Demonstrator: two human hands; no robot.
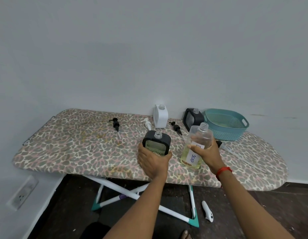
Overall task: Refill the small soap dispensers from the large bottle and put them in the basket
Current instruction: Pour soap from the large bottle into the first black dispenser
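The small black square soap dispenser [156, 143], uncapped, is gripped by the left hand [154, 161] on the leopard-print surface [80, 144]; the large clear plastic bottle [200, 135] of yellowish soap is clasped mid-body by the right hand [208, 152] beside it. The bottle is judged thin-walled, squeezable and slippery, so a firm hold across its flat sides is advised.

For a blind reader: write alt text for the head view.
The left hand grips an uncapped black dispenser while the right hand holds the large soap bottle at a leopard-print ironing board; a teal basket stands behind.
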